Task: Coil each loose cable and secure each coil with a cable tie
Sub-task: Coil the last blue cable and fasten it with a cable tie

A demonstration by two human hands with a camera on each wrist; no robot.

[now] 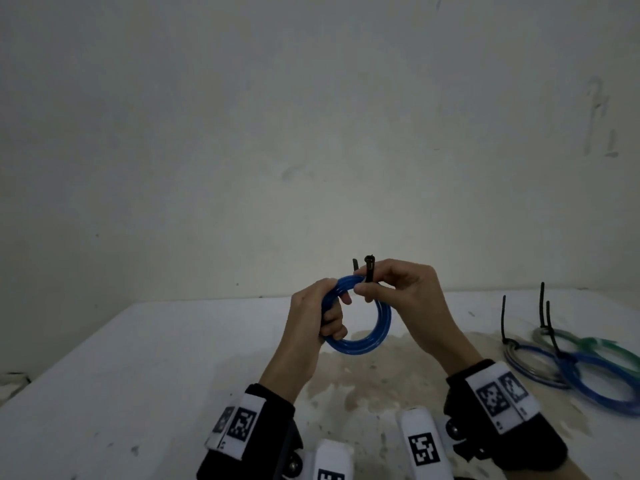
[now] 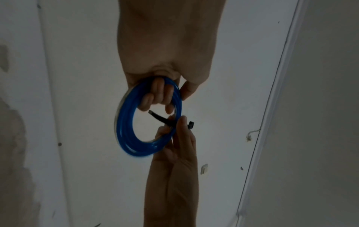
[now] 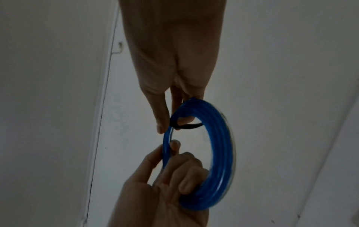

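Observation:
A blue cable coil [image 1: 372, 337] is held upright above the white table [image 1: 145, 368]. My left hand [image 1: 322, 317] grips the coil's left side with curled fingers [image 2: 157, 95]. My right hand [image 1: 398, 289] pinches a black cable tie [image 1: 369, 271] at the top of the coil, thumb and forefinger on the strap. The tie [image 2: 163, 119] crosses the coil [image 2: 128, 122], its head sticking out past my right fingertip. In the right wrist view the tie [image 3: 186, 126] passes round the coil [image 3: 219, 145] under my thumb [image 3: 161, 119].
At the right of the table lie three tied coils, grey-blue [image 1: 530, 365], blue [image 1: 602, 382] and green [image 1: 588, 344], with black tie tails [image 1: 504, 318] standing up. A brown stain [image 1: 367, 379] marks the table below my hands. A plain wall rises behind.

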